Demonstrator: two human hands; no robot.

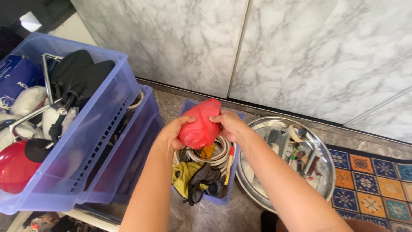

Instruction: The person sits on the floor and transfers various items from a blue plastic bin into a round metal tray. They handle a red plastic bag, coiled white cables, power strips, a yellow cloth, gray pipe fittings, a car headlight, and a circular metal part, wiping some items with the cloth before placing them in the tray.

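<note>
Both my hands hold a red plastic bag (199, 124), bunched up, above a small blue crate (231, 172) on the floor. My left hand (175, 131) grips the bag's left side and my right hand (229, 124) pinches its upper right edge. Under the bag, the crate holds a coil of white hose (219, 152), a yellow and black glove (191, 178) and a tool with a red and yellow handle (230, 161).
Two stacked large blue crates (98, 129) at left hold black and white items and a red round object (15, 167). A round metal tray (328, 172) with small tools lies at right, beside a patterned rug (377, 180). A marble wall stands behind.
</note>
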